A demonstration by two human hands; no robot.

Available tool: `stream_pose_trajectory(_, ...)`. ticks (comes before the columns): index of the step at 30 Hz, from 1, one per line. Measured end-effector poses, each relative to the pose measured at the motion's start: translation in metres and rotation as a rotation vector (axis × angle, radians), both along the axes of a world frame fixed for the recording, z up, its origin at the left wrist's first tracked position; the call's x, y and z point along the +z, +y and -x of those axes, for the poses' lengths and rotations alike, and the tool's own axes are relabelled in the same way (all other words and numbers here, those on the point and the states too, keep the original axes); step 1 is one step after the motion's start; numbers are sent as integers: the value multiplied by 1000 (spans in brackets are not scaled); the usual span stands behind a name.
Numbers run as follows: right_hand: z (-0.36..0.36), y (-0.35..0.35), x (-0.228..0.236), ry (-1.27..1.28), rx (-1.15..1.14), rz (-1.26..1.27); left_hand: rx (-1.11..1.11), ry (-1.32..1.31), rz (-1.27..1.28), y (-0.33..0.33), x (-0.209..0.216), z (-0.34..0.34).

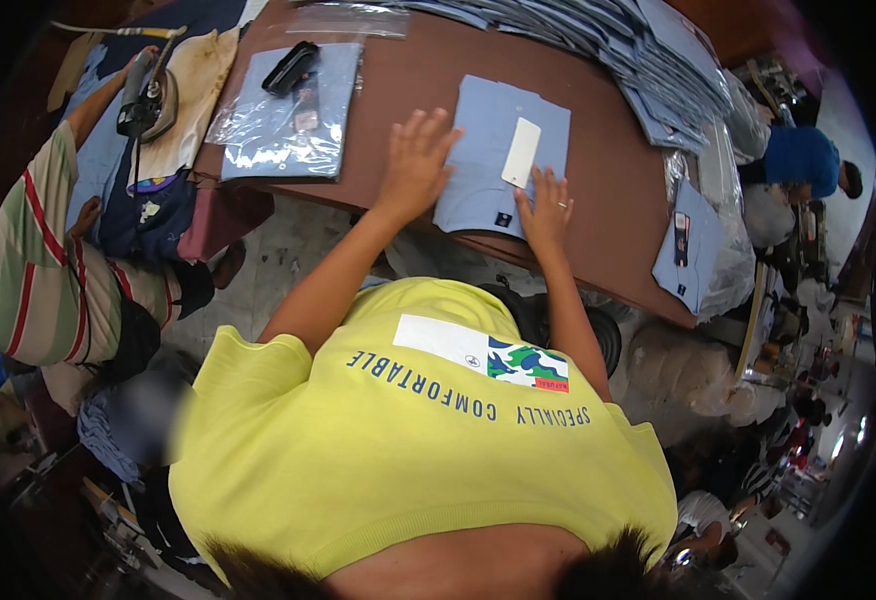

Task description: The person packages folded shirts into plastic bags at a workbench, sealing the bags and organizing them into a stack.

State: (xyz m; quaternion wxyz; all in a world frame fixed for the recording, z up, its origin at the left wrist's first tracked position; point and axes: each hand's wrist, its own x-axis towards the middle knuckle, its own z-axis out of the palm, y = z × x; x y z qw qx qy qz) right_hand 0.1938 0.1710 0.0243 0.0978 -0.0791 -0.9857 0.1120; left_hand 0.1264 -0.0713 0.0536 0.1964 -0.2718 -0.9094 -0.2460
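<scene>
A folded light-blue garment [478,125] lies flat on the brown table in front of me. On its right half is a blank white card tag [522,152], and a small dark label sits by its near edge. My left hand [418,168] is open with fingers spread, palm down at the garment's left edge. My right hand [548,215] rests at the near right edge, its fingers stretched out and open beside the tag's lower end. A ring shows on one finger. Neither hand grips anything.
Left on the brown table [398,80] lies a blue garment in clear plastic [246,140], a black object [291,68] on top. Piles of folded blue garments [648,60] fill the far right. Another garment [686,250] lies by the right corner. A person at left holds an iron [158,105].
</scene>
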Motion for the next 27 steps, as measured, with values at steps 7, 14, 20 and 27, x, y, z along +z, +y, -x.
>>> stream_pose_trajectory(7,73,-89,33,249,430,458,603,-24,141,-146,-14,33)
stream_pose_trajectory(14,137,-200,68,324,760,54,189,-370,-11,-124,41,14)
stream_pose_trajectory(20,150,-202,39,48,780,29,357,-222,-42,-158,5,70)
stream_pose_trajectory(27,108,-98,52,-14,492,836,368,-218,79,-176,-4,91)
